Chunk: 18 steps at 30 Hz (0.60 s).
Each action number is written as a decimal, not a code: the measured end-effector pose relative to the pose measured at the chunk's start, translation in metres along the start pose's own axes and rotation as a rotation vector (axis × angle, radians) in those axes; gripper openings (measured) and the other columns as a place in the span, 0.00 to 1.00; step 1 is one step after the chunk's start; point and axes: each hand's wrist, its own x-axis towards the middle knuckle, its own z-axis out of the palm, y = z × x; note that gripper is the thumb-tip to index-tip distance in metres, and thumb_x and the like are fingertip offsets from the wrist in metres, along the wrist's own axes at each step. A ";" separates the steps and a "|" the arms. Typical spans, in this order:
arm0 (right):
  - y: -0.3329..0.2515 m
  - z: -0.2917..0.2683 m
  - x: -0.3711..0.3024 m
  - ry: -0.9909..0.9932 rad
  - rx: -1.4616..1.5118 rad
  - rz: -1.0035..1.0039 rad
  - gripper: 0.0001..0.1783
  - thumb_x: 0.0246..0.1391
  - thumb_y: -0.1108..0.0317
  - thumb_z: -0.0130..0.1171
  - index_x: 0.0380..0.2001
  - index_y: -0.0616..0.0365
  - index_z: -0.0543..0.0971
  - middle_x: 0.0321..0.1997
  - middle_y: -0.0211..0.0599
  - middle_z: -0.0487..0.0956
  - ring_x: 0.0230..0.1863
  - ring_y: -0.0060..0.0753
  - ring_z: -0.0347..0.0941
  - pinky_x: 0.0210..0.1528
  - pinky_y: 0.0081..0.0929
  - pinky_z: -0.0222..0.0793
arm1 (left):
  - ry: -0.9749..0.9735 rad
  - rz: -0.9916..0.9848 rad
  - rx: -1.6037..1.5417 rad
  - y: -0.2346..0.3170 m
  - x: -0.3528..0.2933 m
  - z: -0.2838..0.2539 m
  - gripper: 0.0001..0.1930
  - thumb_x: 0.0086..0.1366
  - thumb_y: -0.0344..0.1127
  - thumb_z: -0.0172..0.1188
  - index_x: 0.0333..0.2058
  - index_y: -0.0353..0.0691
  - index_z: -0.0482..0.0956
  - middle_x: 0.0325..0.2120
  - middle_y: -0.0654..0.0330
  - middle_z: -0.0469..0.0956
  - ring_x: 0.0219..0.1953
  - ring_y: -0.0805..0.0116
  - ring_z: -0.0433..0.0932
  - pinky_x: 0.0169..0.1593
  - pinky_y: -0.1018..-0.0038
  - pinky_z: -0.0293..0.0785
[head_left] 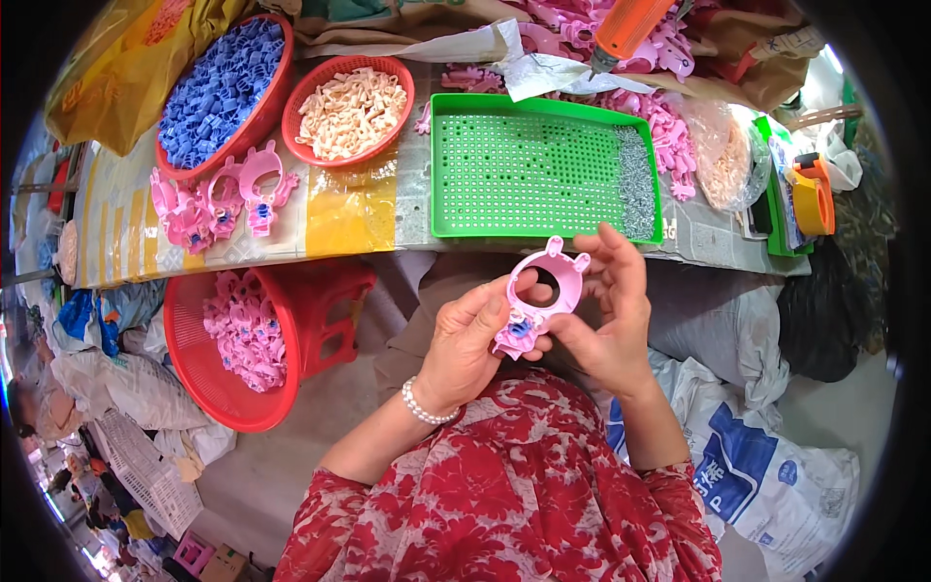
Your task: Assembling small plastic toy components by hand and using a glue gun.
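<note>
Above my lap I hold a pink plastic ring-shaped part (574,273) with two small knobs on its top edge and a blue piece (520,328) set in its lower end. My left hand (468,335) grips it from the left, thumb on its lower front. From the right, my right hand (617,315) has its thumb against the lower rim, while its upper fingers are raised and curled beside the ring. Just beyond lies a green perforated tray (543,236) with small silvery screws (636,189) heaped at its right end.
An orange electric screwdriver (630,29) hangs over the tray. Red baskets hold blue pieces (218,92) and cream pieces (351,112). Pink assemblies (221,199) lie at the table's left. Below, a red basket (179,339) holds more pink parts beside a red stool (335,320).
</note>
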 end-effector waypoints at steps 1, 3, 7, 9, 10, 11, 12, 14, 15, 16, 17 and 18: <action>0.002 0.000 0.000 0.043 0.205 0.024 0.39 0.43 0.67 0.68 0.56 0.64 0.60 0.47 0.42 0.70 0.37 0.27 0.70 0.36 0.20 0.66 | -0.012 -0.012 0.008 0.001 0.001 0.001 0.19 0.69 0.39 0.45 0.53 0.34 0.67 0.44 0.54 0.75 0.33 0.64 0.80 0.35 0.74 0.79; 0.003 -0.004 0.003 0.067 0.260 0.036 0.24 0.52 0.66 0.60 0.49 0.65 0.67 0.39 0.39 0.73 0.32 0.24 0.71 0.33 0.19 0.65 | -0.025 -0.025 0.017 -0.001 0.002 0.001 0.20 0.69 0.40 0.44 0.54 0.35 0.66 0.45 0.54 0.74 0.34 0.63 0.80 0.35 0.73 0.79; -0.001 -0.003 0.009 -0.016 -0.057 0.002 0.10 0.58 0.68 0.52 0.31 0.65 0.76 0.17 0.34 0.72 0.20 0.20 0.67 0.23 0.21 0.61 | -0.034 -0.065 0.011 -0.002 0.002 0.002 0.24 0.69 0.45 0.42 0.58 0.36 0.60 0.45 0.54 0.73 0.33 0.63 0.80 0.35 0.73 0.79; 0.001 -0.005 0.007 -0.055 -0.135 0.051 0.12 0.59 0.68 0.50 0.35 0.67 0.77 0.23 0.29 0.75 0.25 0.13 0.67 0.26 0.15 0.62 | -0.045 -0.070 -0.001 -0.002 0.001 0.001 0.25 0.69 0.47 0.42 0.59 0.37 0.58 0.45 0.54 0.73 0.33 0.63 0.80 0.35 0.74 0.79; 0.001 -0.004 0.008 -0.019 -0.134 0.023 0.11 0.58 0.69 0.51 0.33 0.67 0.78 0.21 0.28 0.75 0.23 0.13 0.66 0.24 0.15 0.61 | -0.038 -0.079 0.030 -0.002 0.000 0.002 0.27 0.69 0.49 0.42 0.59 0.37 0.57 0.44 0.55 0.73 0.32 0.64 0.80 0.34 0.75 0.78; 0.002 -0.005 0.007 -0.014 -0.133 0.025 0.11 0.58 0.69 0.51 0.33 0.67 0.78 0.21 0.28 0.75 0.23 0.13 0.66 0.24 0.15 0.61 | -0.030 -0.087 0.061 -0.001 -0.001 0.002 0.28 0.69 0.50 0.42 0.60 0.37 0.56 0.42 0.55 0.74 0.31 0.66 0.79 0.34 0.76 0.78; 0.002 -0.006 0.007 -0.008 -0.143 0.034 0.10 0.58 0.69 0.51 0.33 0.67 0.78 0.20 0.28 0.75 0.22 0.13 0.66 0.24 0.15 0.61 | -0.032 -0.092 0.064 0.000 -0.002 0.003 0.28 0.69 0.50 0.42 0.60 0.37 0.56 0.42 0.55 0.74 0.31 0.66 0.79 0.34 0.76 0.78; 0.002 -0.004 0.007 0.000 -0.149 0.043 0.10 0.58 0.70 0.52 0.33 0.67 0.77 0.20 0.28 0.74 0.21 0.13 0.66 0.23 0.16 0.61 | -0.027 -0.119 0.341 0.004 -0.004 0.004 0.29 0.68 0.50 0.45 0.60 0.37 0.56 0.38 0.56 0.74 0.29 0.71 0.78 0.32 0.80 0.77; 0.000 -0.003 0.008 0.004 -0.121 0.022 0.10 0.57 0.70 0.52 0.32 0.67 0.77 0.19 0.29 0.74 0.21 0.14 0.66 0.22 0.16 0.61 | -0.029 -0.123 0.344 0.003 -0.004 0.004 0.29 0.68 0.50 0.45 0.60 0.37 0.56 0.38 0.56 0.74 0.29 0.71 0.78 0.32 0.80 0.77; -0.001 -0.002 0.008 0.008 -0.095 -0.001 0.09 0.57 0.70 0.52 0.32 0.67 0.77 0.19 0.29 0.74 0.20 0.14 0.66 0.22 0.16 0.61 | -0.011 -0.118 0.405 0.002 -0.004 0.006 0.29 0.67 0.49 0.47 0.60 0.37 0.56 0.36 0.57 0.74 0.28 0.73 0.78 0.30 0.81 0.76; -0.001 -0.002 0.008 0.012 -0.095 0.000 0.09 0.57 0.70 0.52 0.32 0.67 0.77 0.19 0.29 0.74 0.20 0.14 0.66 0.22 0.16 0.61 | 0.006 -0.112 0.465 0.001 -0.004 0.007 0.29 0.67 0.48 0.48 0.60 0.37 0.56 0.34 0.58 0.74 0.27 0.75 0.77 0.29 0.83 0.75; 0.000 -0.002 0.007 0.010 -0.098 0.010 0.09 0.57 0.70 0.52 0.31 0.67 0.77 0.18 0.29 0.74 0.20 0.14 0.66 0.22 0.16 0.61 | 0.003 -0.114 0.466 0.001 -0.004 0.007 0.29 0.67 0.48 0.48 0.60 0.37 0.56 0.34 0.58 0.74 0.27 0.75 0.77 0.29 0.83 0.75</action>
